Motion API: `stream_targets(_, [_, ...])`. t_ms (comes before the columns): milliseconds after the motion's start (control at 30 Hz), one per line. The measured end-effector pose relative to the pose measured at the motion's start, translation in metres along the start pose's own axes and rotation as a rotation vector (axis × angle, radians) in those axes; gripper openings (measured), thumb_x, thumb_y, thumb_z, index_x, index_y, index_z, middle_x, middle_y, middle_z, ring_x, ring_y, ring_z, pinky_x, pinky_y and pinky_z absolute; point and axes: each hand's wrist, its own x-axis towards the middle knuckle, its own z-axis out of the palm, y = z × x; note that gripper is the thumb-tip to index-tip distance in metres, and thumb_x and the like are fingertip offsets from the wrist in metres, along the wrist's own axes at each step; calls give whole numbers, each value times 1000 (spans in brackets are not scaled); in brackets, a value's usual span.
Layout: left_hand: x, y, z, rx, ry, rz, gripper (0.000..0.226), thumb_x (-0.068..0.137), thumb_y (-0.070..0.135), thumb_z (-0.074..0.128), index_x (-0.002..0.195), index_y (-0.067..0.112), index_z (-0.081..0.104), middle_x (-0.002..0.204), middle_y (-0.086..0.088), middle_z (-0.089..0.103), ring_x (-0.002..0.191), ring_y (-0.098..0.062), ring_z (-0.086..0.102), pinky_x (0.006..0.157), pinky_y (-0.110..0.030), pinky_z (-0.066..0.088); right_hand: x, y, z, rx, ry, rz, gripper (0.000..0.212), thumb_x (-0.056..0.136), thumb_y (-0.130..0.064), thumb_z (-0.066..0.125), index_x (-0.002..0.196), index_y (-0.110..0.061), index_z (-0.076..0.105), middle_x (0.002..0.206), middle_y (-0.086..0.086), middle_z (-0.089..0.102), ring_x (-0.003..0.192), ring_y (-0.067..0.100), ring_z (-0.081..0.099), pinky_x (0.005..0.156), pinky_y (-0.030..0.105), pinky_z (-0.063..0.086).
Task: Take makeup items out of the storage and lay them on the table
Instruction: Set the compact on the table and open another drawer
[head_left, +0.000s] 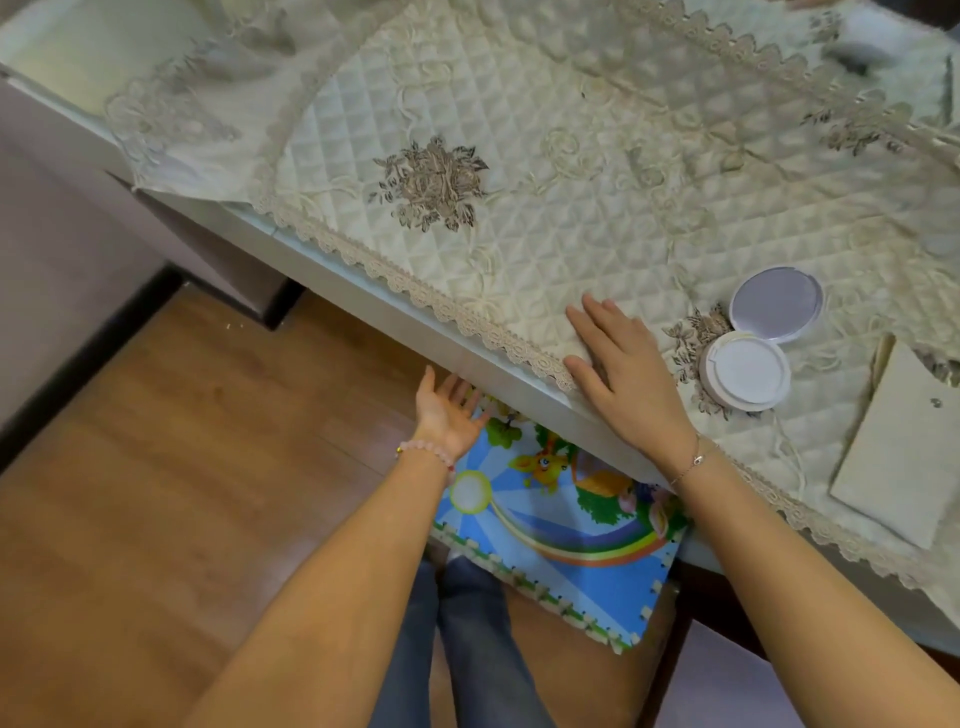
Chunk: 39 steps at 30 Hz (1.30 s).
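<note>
Left hand (451, 415) is reaching palm-up under the table edge (363, 286), fingers straight, holding nothing; storage is probably hiding beyond them. Right hand (623, 364) is lying flat, 1 open compact (761, 338) sitting just right.

White table (415, 319) under quilted cloth (519, 156) bearing an open compact (748, 369).

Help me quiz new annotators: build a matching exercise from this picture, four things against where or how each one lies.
Things:
1. round white plastic compact
2. colourful cartoon foam mat
3. left hand
4. right hand

States:
A. palm up, below the white table edge
B. palm down on the quilted cream tablecloth
C. lid open, mirror showing
D. lying under the table, partly hidden by it

Pairs: 1-C, 2-D, 3-A, 4-B
</note>
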Motion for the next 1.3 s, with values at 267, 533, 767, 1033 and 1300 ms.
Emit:
stream_targets(267, [-3, -2, -10, -5, 19, 0, 62, 93, 52, 35, 136, 6, 40, 128, -10, 51, 119, -22, 46, 102, -40, 34, -1, 4, -1, 57, -26, -37, 51, 95, -39, 38, 143, -22, 34, 154, 2, 25, 144, 20, 13, 114, 33, 1])
stream_targets(533, [-30, -8, -60, -45, 65, 0, 63, 92, 52, 37, 135, 6, 42, 137, -10, 47, 124, -24, 44, 96, -41, 38, -3, 6, -4, 70, -49, -71, 50, 94, -37, 39, 141, -22, 36, 152, 2, 29, 144, 23, 15, 115, 37, 3])
stream_targets(767, [-67, -14, -116, -64, 160, 17, 66, 92, 53, 38, 135, 3, 41, 140, -14, 43, 129, -27, 41, 95, -40, 39, -5, 1, -6, 32, -71, -55, 49, 97, -36, 35, 144, -22, 31, 155, 1, 25, 145, 21, 11, 116, 40, 4])
stream_targets(1033, [-95, -18, -156, -87, 207, 12, 61, 92, 53, 38, 125, 3, 46, 101, -12, 55, 93, -24, 54, 97, -40, 42, -12, -8, -2, -14, -49, -4, 45, 100, -28, 32, 145, -22, 30, 155, 1, 24, 145, 22, 11, 116, 42, 6])
stream_targets(1300, [-103, -19, -173, -107, 225, 8, 49, 90, 53, 42, 86, 6, 54, 79, -8, 47, 67, -21, 43, 76, -32, 45, -18, -18, 0, 2, -26, 49, 44, 101, -25, 30, 144, -21, 30, 155, 1, 24, 145, 22, 11, 116, 43, 7])
